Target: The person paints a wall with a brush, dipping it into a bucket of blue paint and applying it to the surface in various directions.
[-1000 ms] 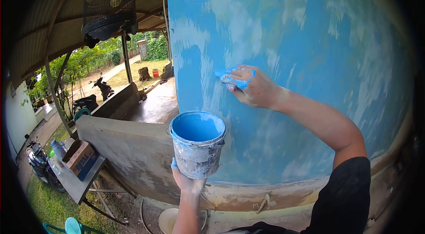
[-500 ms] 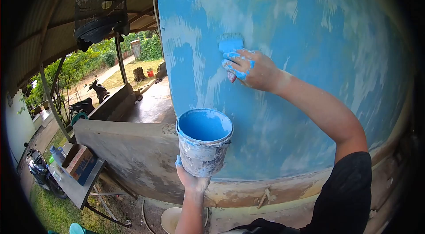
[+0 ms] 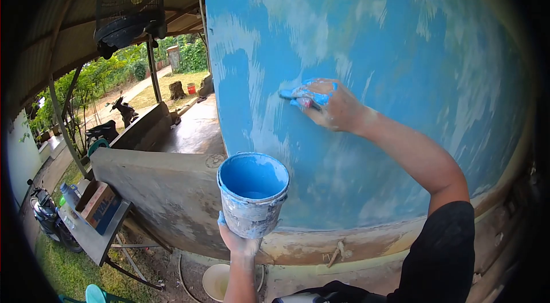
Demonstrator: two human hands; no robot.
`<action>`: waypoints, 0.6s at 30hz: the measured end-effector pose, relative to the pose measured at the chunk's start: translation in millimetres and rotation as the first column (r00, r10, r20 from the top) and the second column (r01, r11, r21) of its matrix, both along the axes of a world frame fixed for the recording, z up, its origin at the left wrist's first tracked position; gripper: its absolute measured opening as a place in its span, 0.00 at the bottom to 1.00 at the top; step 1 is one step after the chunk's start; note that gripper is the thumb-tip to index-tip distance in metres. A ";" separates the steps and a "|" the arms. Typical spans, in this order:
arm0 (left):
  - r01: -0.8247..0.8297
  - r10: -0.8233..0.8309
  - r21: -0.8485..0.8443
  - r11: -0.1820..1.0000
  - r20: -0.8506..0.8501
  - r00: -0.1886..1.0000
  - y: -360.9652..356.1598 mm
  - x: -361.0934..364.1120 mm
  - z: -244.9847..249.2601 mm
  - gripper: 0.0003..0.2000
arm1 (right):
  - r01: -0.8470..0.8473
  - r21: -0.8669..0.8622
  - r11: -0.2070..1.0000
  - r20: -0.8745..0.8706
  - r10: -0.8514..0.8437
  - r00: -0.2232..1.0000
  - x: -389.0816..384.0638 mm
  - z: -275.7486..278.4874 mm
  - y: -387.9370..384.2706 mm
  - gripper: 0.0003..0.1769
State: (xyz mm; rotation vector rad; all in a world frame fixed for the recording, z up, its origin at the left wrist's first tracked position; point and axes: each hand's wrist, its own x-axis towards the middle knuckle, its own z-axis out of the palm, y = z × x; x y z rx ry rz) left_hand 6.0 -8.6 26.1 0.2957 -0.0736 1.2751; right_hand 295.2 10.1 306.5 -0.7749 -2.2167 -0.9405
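My left hand (image 3: pixel 239 240) holds up a paint-smeared bucket (image 3: pixel 252 208) from below, its fingers closed round the base. Blue paint (image 3: pixel 254 180) covers the inside of the bucket. My right hand (image 3: pixel 329 102), splashed with blue, grips a paintbrush (image 3: pixel 290 94) whose bristles lie at the wall (image 3: pixel 355 171); the reddish handle end shows between the fingers. The wall carries streaky blue over paler, whitish patches. The bucket hangs in front of the wall's lower left edge, below and to the left of the brush.
A low concrete wall (image 3: pixel 154 188) runs off to the left. Beside it stands a table (image 3: pixel 109 234) with a cardboard box (image 3: pixel 98 205) and bottles. A pale basin (image 3: pixel 216 280) sits on the ground below my left arm. A dark cage (image 3: pixel 130 5) hangs upper left; motorbikes stand beyond.
My right hand has brought the brush down the wall and turned it, so its bristles now point left. The bucket in my left hand has shifted slightly down and left in view.
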 end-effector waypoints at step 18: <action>0.151 -0.155 0.054 0.987 0.079 0.985 -3.2 -0.7 9.2 0.35 | -0.027 0.117 0.993 -0.103 0.039 0.994 -45.5 44.7 -22.5 0.08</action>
